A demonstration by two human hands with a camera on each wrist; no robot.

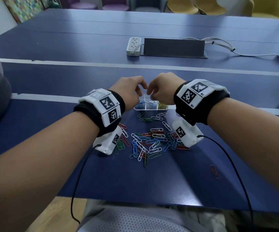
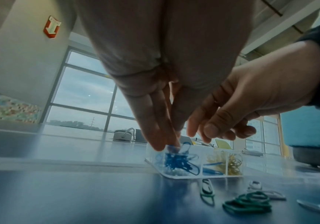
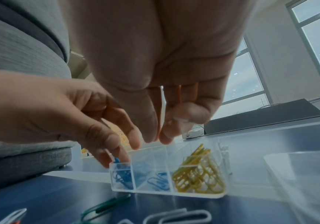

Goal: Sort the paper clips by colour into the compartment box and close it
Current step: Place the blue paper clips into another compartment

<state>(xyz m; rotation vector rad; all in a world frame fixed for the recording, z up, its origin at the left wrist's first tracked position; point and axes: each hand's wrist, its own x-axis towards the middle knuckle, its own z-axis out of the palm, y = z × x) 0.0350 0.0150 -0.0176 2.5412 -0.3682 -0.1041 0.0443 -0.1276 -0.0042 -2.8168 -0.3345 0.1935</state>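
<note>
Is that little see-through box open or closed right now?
Open. The clear plastic compartment box has no lid over its cells: blue paper clips and yellow paper clips lie uncovered, and left-hand fingertips dip in.

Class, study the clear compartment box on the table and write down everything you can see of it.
The compartment box looks like clear plastic, low and rectangular with rounded corners, split by thin walls. It lies flat and open on the blue table, beyond the loose pile of clips. Blue clips fill its left compartments, yellow clips the right. The left hand reaches its fingertips into the blue corner; the right hand hovers above.
</note>
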